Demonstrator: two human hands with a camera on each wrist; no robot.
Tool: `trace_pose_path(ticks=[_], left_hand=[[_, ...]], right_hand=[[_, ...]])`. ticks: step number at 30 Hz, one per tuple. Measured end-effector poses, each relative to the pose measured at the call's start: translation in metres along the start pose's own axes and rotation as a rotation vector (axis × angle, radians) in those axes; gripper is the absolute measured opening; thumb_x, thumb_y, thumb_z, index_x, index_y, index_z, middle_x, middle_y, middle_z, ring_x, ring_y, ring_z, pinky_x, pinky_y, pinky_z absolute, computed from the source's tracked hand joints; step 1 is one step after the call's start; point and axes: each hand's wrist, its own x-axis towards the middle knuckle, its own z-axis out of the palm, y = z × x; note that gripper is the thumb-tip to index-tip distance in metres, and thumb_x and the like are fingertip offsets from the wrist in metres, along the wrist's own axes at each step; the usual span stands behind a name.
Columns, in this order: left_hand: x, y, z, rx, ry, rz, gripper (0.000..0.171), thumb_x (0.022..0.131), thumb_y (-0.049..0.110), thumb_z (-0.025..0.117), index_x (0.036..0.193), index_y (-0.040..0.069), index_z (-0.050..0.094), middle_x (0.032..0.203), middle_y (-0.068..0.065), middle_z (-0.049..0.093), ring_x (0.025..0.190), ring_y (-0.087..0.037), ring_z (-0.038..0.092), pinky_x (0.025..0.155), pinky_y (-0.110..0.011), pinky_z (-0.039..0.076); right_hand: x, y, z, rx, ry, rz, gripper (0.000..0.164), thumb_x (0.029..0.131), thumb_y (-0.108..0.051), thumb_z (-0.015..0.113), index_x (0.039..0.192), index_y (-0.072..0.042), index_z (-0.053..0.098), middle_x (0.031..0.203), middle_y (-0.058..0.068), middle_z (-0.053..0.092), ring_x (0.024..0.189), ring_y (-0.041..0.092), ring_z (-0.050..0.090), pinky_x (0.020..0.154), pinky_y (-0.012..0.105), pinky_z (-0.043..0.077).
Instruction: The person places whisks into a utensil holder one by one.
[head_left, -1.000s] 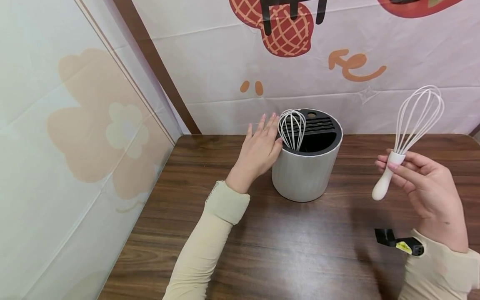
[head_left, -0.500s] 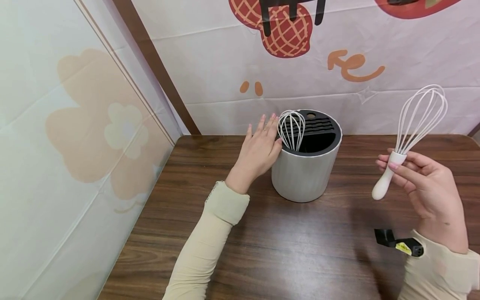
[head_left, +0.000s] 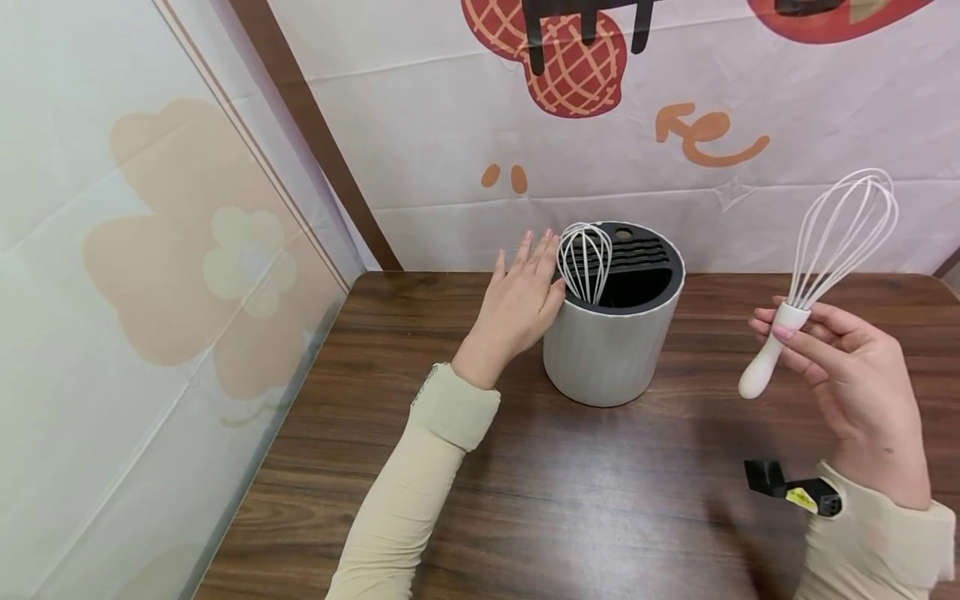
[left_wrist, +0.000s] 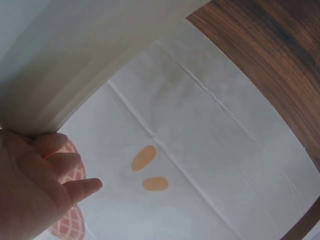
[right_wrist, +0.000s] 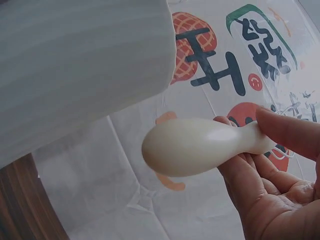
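A white whisk (head_left: 774, 346) is pinched between the thumb and fingers of my right hand (head_left: 862, 367), wires up and handle slanting down to the left. Its bulbous handle (right_wrist: 190, 147) fills the middle of the right wrist view. My left hand (head_left: 517, 304) rests against the left side of a light grey utensil holder (head_left: 611, 358), its fingers extended along the rim. A second white whisk (head_left: 585, 262) stands in that holder at the left, wire end up; its handle is hidden inside. In the left wrist view, the left hand (left_wrist: 35, 180) touches the holder's wall (left_wrist: 75, 60).
The holder's black top (head_left: 637, 250) has wavy slots, a round hole and a wide front opening. It stands on a brown wooden table (head_left: 585, 500). A printed cloth (head_left: 420, 125) hangs behind, and a flowered panel (head_left: 172, 333) is at the left. A black wrist camera (head_left: 795, 490) sits on the right sleeve.
The whisk in my right hand has tilted very slightly, its handle end shifting a little to the left. My left hand and the holder keep their places.
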Motion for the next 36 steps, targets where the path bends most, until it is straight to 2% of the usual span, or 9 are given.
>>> trace_pose_path(ticks=[10, 19, 36], left_hand=[[-0.002, -0.001, 0.002, 0.007, -0.011, -0.008, 0.057, 0.100, 0.030, 0.029, 0.152, 0.010, 0.019, 0.156, -0.002, 0.018, 0.144, -0.021, 0.006, 0.114, -0.049, 0.005], [-0.002, -0.001, 0.003, 0.014, -0.003, -0.004, 0.057, 0.100, 0.031, 0.028, 0.152, 0.010, 0.018, 0.156, -0.002, 0.019, 0.144, -0.023, 0.010, 0.114, -0.049, 0.006], [-0.001, 0.001, -0.001, 0.026, 0.005, 0.000, 0.057, 0.100, 0.031, 0.029, 0.151, 0.009, 0.020, 0.156, -0.002, 0.019, 0.144, -0.022, 0.009, 0.114, -0.049, 0.007]], right_hand=[[0.001, 0.004, 0.009, -0.043, -0.001, -0.006, 0.036, 0.085, 0.028, 0.039, 0.111, 0.017, 0.060, 0.102, 0.024, 0.067, 0.095, 0.031, 0.067, 0.081, 0.033, 0.053], [0.005, 0.005, 0.018, -0.055, -0.046, -0.025, 0.034, 0.086, 0.027, 0.039, 0.111, 0.017, 0.060, 0.100, 0.024, 0.068, 0.094, 0.031, 0.067, 0.082, 0.033, 0.052], [0.019, 0.016, 0.052, -0.148, -0.072, 0.016, 0.029, 0.085, 0.022, 0.050, 0.109, 0.012, 0.063, 0.096, 0.017, 0.069, 0.091, 0.026, 0.069, 0.081, 0.031, 0.052]])
